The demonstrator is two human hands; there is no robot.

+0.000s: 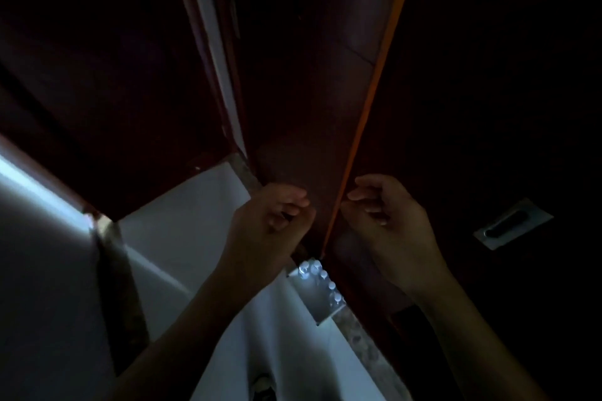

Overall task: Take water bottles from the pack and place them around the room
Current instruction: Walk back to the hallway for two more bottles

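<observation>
Pack of clear plastic water bottles with pale caps (321,283): on the pale floor below, between our two forearms, beside the foot of a dark reddish-brown wooden door (293,91) with an orange-lit edge. Our left hand (270,221) is curled loosely into a fist against the door face, holding nothing we can see. Our right hand (387,225) is likewise curled and empty, near a recessed metal pull handle (513,225).

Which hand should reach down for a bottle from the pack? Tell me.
Left, probably. The left hand hangs nearly above the pack of bottles; the right hand sits beyond the door edge. Both look empty.
</observation>
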